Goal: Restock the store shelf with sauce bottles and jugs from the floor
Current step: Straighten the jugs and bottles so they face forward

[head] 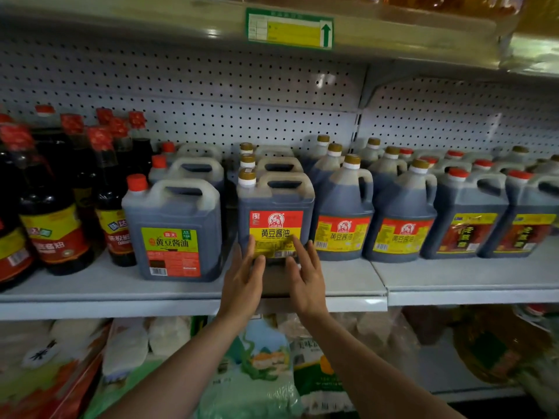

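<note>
A: What stands left of the gold-capped jug (273,213)?
B: Tall red-capped bottles (51,207) furthest left, then a red-capped jug (174,228) just beside it, all on the shelf (348,279).
A: And the hands?
B: Left hand (243,279) and right hand (305,279) both spread, straight fingertips pressing the jug's lower label.
A: To its right?
B: A round-shouldered jug (343,213) just beside it.

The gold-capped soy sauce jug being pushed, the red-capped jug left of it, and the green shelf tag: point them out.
gold-capped jug (275,225): head view, on its red and yellow label.
red-capped jug (174,213): head view, on its dark body.
green shelf tag (290,29): head view, on its yellow panel.
</note>
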A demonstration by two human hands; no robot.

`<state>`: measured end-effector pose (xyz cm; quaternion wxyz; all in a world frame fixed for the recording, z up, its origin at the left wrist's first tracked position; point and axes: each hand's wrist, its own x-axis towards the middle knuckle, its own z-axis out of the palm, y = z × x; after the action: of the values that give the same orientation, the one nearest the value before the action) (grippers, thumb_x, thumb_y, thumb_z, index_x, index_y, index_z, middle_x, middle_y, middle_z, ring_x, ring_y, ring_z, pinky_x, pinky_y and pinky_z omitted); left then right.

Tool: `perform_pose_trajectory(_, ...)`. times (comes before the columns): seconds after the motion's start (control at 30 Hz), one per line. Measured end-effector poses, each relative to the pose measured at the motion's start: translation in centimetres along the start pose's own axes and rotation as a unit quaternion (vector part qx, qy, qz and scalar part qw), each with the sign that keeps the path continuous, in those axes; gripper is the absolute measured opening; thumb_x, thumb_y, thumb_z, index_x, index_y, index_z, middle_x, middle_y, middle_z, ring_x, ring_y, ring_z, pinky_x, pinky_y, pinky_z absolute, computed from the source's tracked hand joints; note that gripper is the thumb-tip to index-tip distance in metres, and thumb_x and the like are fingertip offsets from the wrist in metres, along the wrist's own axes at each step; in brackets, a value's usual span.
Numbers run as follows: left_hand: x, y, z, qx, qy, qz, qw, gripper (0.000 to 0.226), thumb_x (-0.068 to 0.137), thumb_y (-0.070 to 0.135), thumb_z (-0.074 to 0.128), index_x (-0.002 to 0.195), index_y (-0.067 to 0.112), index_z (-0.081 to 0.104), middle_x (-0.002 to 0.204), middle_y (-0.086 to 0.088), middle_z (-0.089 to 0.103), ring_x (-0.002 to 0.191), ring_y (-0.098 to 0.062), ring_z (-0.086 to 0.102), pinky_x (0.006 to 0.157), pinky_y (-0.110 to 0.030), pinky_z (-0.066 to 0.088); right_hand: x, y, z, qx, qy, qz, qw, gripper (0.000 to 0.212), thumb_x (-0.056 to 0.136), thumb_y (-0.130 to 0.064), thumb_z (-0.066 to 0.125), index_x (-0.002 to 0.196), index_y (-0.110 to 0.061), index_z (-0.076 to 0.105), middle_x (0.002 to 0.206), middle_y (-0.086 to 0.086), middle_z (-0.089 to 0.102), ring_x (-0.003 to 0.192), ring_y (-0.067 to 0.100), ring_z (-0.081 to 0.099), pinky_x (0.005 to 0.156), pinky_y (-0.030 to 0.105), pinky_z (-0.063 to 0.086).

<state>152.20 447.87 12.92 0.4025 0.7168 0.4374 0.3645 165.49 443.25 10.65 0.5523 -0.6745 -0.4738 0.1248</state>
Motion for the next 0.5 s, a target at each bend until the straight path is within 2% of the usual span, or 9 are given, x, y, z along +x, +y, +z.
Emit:
perform_pose_trajectory(0.07,0.2,0.0,0.0,0.001,-0.003,-0.005,1.0,0.068,0.088,0.07,0.021,0.153,0.055,0.01,0.166,0.012,-0.002,0.152,-0.011,0.004,0.119,-0.037,0.013,0.0,0.3,0.2,-0.003,0.001,-0.007,1.0,0.046,0.105,-0.047,0.042,0.15,-0.054,0.035,0.168,-0.008,0.017,0.146,-0.007,0.008,0.118,0.027,0.021)
perform_pose_trajectory(0.17,0.7,-0.2,0.1,0.003,-0.011,0.001,1.0,0.055,0.101,0.062,0.024,0.154,0.052,0.009,0.166,0.011,-0.004,0.152,-0.009,0.0,0.12,-0.037,0.007,0.2,0.4,0.4,-0.018,0.007,-0.008,1.0,0.046,0.103,-0.053,0.035,0.149,-0.057,0.031,0.168,-0.011,0.016,0.151,-0.003,0.008,0.112,0.019,0.016)
perform_pose_trajectory(0.23,1.4,-0.1,0.1,0.008,-0.018,0.0,1.0,0.051,0.105,0.053,0.023,0.154,0.051,0.009,0.166,0.011,-0.005,0.152,-0.009,0.001,0.12,-0.035,0.008,0.8,0.3,0.2,-0.024,-0.002,0.006,1.0,0.045,0.105,-0.053,0.033,0.149,-0.058,0.031,0.168,-0.014,0.014,0.152,0.0,0.008,0.109,0.02,0.017)
perform_pose_trajectory(0.33,2.5,-0.1,0.3,0.017,-0.017,-0.006,1.0,0.051,0.105,0.051,0.023,0.154,0.049,0.01,0.167,0.008,-0.004,0.152,-0.01,0.002,0.118,-0.033,0.011,2.0,0.4,0.1,-0.011,-0.019,0.009,1.0,0.043,0.106,-0.05,0.034,0.149,-0.055,0.033,0.166,-0.012,0.015,0.153,0.002,0.011,0.109,0.02,0.02)
perform_pose_trajectory(0.5,4.0,-0.4,0.9,0.034,0.003,-0.013,0.999,0.051,0.104,0.054,0.02,0.153,0.052,0.006,0.167,0.006,-0.005,0.153,-0.015,0.006,0.119,-0.037,0.014,3.8,1.1,-0.1,0.025,-0.019,0.007,0.999,0.036,0.107,-0.044,0.039,0.14,-0.058,0.041,0.149,-0.006,0.028,0.144,0.009,0.029,0.116,0.024,0.025)
